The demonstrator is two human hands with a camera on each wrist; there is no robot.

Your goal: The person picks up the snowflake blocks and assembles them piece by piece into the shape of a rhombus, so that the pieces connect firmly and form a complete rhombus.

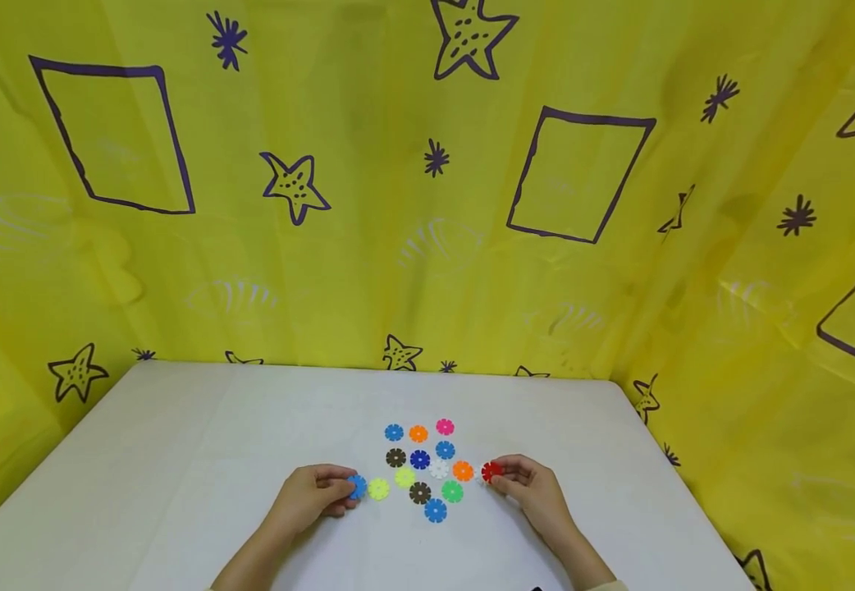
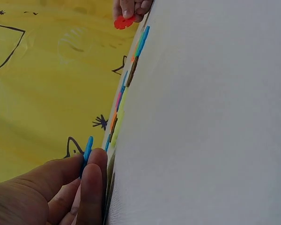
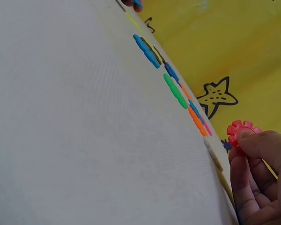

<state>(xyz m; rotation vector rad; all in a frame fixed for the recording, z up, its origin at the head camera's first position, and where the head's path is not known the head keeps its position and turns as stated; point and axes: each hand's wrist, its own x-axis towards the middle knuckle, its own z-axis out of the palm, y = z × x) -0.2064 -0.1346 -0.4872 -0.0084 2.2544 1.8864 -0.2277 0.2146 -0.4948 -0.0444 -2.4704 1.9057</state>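
Observation:
Between thumb and fingers, my left hand [image 1: 313, 495] pinches a blue notched plastic disc [image 1: 357, 487], seen edge-on in the left wrist view, raised off the table. A red notched disc [image 1: 491, 472] is pinched the same way by my right hand [image 1: 534, 491]; the right wrist view shows it held above the tabletop. Between the hands lie several flat discs: a yellow one [image 1: 379, 489] beside the left hand, an orange one [image 1: 463, 470] near the right, a green one [image 1: 453, 492] and a dark brown one [image 1: 420, 492]. A pale disc by the red one is partly hidden.
More discs lie farther back, among them a pink one [image 1: 445, 427] and an orange one [image 1: 418, 433]. Nearest me is a blue disc [image 1: 436, 510]. They rest on a white table [image 1: 198, 460], with a yellow patterned curtain [image 1: 368, 271] behind and at the sides.

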